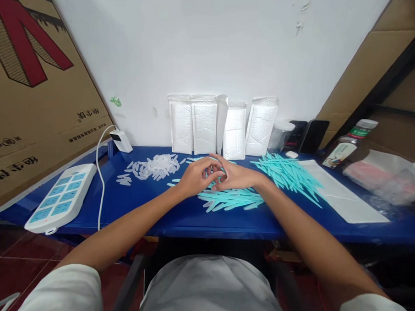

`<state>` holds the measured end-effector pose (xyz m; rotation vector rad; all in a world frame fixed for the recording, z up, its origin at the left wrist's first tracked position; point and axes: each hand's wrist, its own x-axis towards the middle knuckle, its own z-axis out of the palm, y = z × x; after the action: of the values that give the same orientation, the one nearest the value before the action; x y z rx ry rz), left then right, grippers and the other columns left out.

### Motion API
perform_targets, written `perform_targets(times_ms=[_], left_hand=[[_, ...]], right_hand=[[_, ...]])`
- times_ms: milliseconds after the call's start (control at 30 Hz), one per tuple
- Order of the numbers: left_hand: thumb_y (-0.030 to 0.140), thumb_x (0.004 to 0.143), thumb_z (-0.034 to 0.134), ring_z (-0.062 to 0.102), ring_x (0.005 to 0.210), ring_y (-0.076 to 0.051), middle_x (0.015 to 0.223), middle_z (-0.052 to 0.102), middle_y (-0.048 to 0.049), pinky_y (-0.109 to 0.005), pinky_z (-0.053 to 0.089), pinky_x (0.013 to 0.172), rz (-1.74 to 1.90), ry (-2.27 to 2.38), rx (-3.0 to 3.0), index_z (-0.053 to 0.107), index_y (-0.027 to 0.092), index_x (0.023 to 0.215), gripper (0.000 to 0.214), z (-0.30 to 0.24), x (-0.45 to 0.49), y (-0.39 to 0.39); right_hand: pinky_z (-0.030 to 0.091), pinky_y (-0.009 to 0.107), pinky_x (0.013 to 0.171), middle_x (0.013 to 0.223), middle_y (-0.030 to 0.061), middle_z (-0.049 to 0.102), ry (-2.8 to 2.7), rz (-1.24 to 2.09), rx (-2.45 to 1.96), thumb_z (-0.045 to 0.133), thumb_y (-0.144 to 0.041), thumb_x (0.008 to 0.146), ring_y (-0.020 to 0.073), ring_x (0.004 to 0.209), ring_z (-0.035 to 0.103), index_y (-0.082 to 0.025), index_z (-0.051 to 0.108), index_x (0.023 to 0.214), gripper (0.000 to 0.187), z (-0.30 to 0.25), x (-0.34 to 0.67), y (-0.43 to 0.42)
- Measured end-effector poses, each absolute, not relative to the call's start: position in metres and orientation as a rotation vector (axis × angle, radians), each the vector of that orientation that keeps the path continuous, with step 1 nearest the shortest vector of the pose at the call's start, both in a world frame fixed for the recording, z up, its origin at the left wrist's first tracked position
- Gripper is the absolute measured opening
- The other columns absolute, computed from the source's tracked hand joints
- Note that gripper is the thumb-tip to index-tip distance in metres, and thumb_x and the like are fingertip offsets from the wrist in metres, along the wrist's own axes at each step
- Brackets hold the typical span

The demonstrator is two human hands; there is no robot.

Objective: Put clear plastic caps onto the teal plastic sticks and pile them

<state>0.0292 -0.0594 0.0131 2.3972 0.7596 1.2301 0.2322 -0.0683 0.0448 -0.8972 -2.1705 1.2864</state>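
Far left, a white power strip (61, 197) is sitting on the edge of the blue table (139, 212), with a small white charger block (120, 140) leaning at the wall behind it. Next over, a loose pile of tiny clear plastic bits (157, 166) is lying there, nobody touching it.

Dead centre, the left hand (192, 178) and right hand (237, 176) are meeting just above the table, fingers curled in and fingertips bunching up against each other. A bit of teal is peeking out between them, so they might be pinching one piece. Honestly I can't tell whether either hand is actually gripping anything.

Right under and just in front of the hands, the teal sticks (231, 198) are lying in a flat scatter. A bigger heap of the same sticks (289, 173) is spreading out to the right, well clear of the fingers.

My guess is these are feather-light, thin, smooth plastic, stiff-ish but probably bending if you lean on them. They also look slippery enough to skate around on that table. I'd be pinching one near the middle or the wider end with thumb and forefinger.

Behind it all, white bubble mailers (222, 126) are standing against the wall. A white flat sheet (343, 196) and a bottle (345, 148) are sitting at far right.
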Motion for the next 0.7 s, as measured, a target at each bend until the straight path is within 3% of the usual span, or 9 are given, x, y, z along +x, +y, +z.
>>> perform_targets(times_ms=[133,267,400,433,533,600,700], left_hand=[[0.049,0.097,0.071,0.068,0.075,-0.019,0.092,0.076,-0.0079,-0.031,0.054,0.067,1.247,0.713,2.291,0.078,0.021,0.095,0.029,0.011,0.028,-0.058],[0.049,0.096,0.072,0.072,0.073,-0.021,0.084,0.078,-0.007,-0.035,0.058,0.073,1.19,0.681,2.235,0.081,0.022,0.089,0.03,0.016,0.028,-0.059],[0.049,0.09,0.078,0.074,0.081,-0.024,0.087,0.079,-0.0082,-0.038,0.06,0.077,1.32,0.79,2.105,0.082,0.021,0.088,0.029,0.017,0.024,-0.051],[0.049,0.089,0.079,0.073,0.081,-0.024,0.087,0.079,-0.0083,-0.038,0.061,0.076,1.352,0.829,2.051,0.082,0.02,0.089,0.03,0.016,0.022,-0.047],[0.052,0.085,0.082,0.072,0.078,-0.022,0.085,0.078,-0.008,-0.035,0.061,0.07,1.341,0.893,1.925,0.08,0.017,0.093,0.036,0.012,0.017,-0.036],[0.053,0.084,0.082,0.072,0.077,-0.021,0.086,0.077,-0.0079,-0.032,0.06,0.066,1.312,0.915,1.908,0.079,0.016,0.096,0.039,0.009,0.015,-0.031],[0.053,0.087,0.079,0.071,0.082,-0.02,0.094,0.076,-0.0076,-0.027,0.057,0.064,1.323,0.981,1.94,0.076,0.018,0.109,0.042,0.009,0.014,-0.03]], right_hand=[[0.056,0.03,0.072,0.107,0.0027,0.063,-2.243,1.29,-0.794,0.083,-0.023,0.077,0.0166,0.086,0.066,-0.023,0.044,0.147,0.08,0.04,0.226,-0.067],[0.055,0.03,0.072,0.1,0.0008,0.064,-2.231,1.31,-0.774,0.084,-0.024,0.078,0.0159,0.084,0.065,-0.022,0.046,0.143,0.075,0.042,0.227,-0.067],[0.048,0.026,0.061,0.089,0.0012,0.068,-2.22,1.237,-0.861,0.074,-0.04,0.092,0.0115,0.067,0.057,-0.018,0.064,0.117,0.035,0.048,0.232,-0.065],[0.045,0.026,0.056,0.084,0.0014,0.069,-2.217,1.248,-0.904,0.067,-0.047,0.097,0.0104,0.06,0.053,-0.018,0.067,0.109,0.032,0.049,0.234,-0.064],[0.041,0.027,0.049,0.072,0.0026,0.069,-2.185,1.356,-1.0,0.053,-0.062,0.102,0.0114,0.051,0.051,-0.017,0.07,0.095,0.048,0.05,0.234,-0.063],[0.046,0.028,0.055,0.072,0.0043,0.07,-2.185,1.371,-0.996,0.05,-0.063,0.102,0.014,0.058,0.057,-0.018,0.069,0.088,0.052,0.05,0.233,-0.062],[0.046,0.03,0.064,0.07,0.0028,0.065,-2.218,1.127,-1.024,0.047,-0.061,0.103,0.0148,0.064,0.055,-0.018,0.067,0.074,0.055,0.049,0.232,-0.058]])
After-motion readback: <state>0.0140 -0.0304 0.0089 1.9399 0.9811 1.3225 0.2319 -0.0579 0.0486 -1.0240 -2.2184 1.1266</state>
